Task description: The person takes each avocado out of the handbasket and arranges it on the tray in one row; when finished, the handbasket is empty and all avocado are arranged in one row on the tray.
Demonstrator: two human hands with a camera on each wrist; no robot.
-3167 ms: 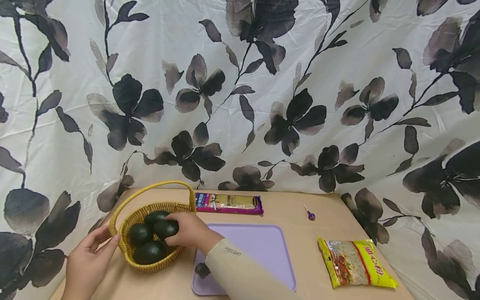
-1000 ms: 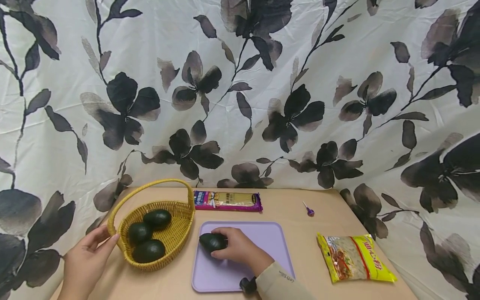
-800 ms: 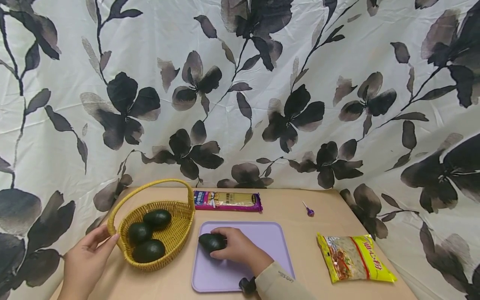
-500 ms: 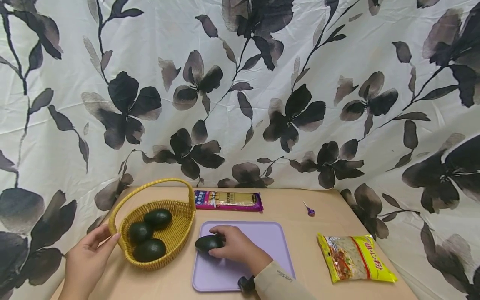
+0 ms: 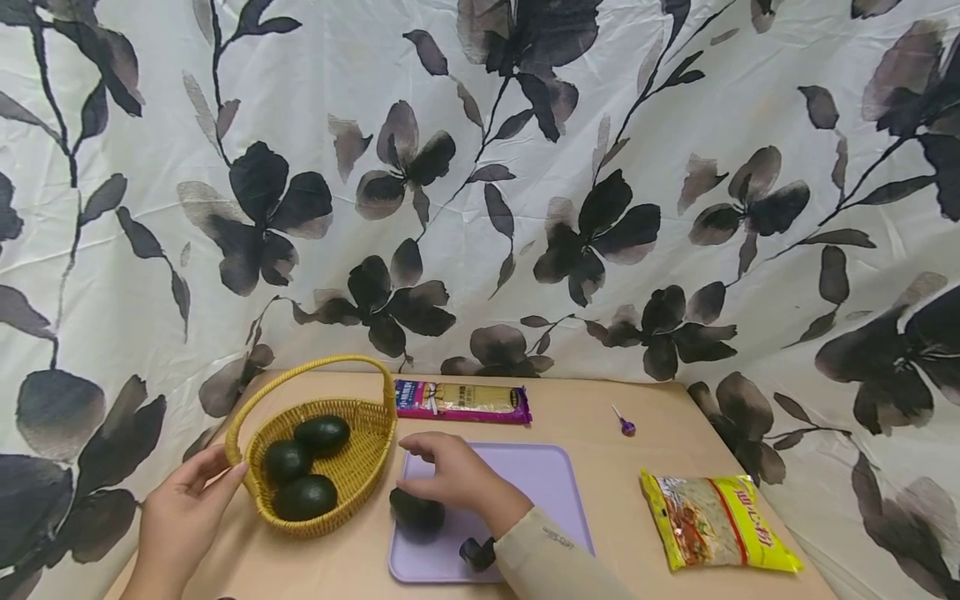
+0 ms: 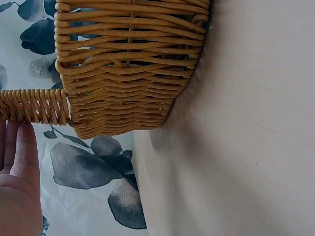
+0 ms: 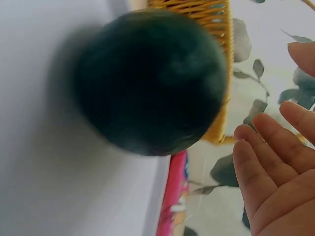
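A dark green avocado [image 5: 420, 518] lies on a lilac tray [image 5: 528, 483], close to its left edge. Your right hand [image 5: 461, 479] hovers over it and just beyond, fingers extended and thumb spread away from them, gripping nothing. To the left stands a yellow wicker basket [image 5: 363, 454] with three more avocados [image 5: 305, 498] in it; your left hand [image 5: 183, 508] holds it lightly by the foot of its handle [image 5: 315, 363], between thumb and fingers. The likeliest trouble is rolling: the loose avocado is rounded and nothing braces it, so a brush of your thumb, or of the small dark object [image 5: 477, 554] at your right cuff, could send it over the tray's low rim. A careless tug on the handle might also tip the basket, since its load sits toward the left. As for what is hard to see, your thumb overlaps the avocado's top in the head view, your sleeve covers the tray's near right part, and the right wrist view blurs the fruit. In the left wrist view, your hand is cut off at the frame's edge and the basket's contents cannot be made out.
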